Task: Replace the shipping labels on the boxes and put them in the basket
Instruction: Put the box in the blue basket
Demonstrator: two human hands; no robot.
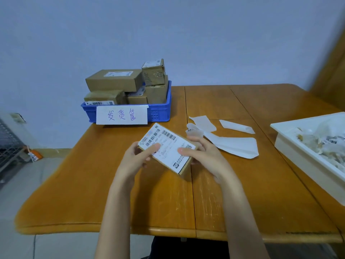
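I hold a small brown cardboard box (184, 170) just above the middle of the wooden table. A white shipping label (168, 146) with barcodes covers its top face. My left hand (137, 158) grips the box's left end, thumb pressing on the label. My right hand (203, 154) grips the right end, thumb also on the label. At the table's back left stands the blue basket (160, 112), piled with several labelled cardboard boxes (113, 80) and fronted by a white handwritten sign (121, 115).
Several white label backing sheets (237, 144) lie on the table right of the box. A white tray (291, 146) of crumpled removed labels sits at the right edge. A wire rack (9, 143) stands on the floor at left.
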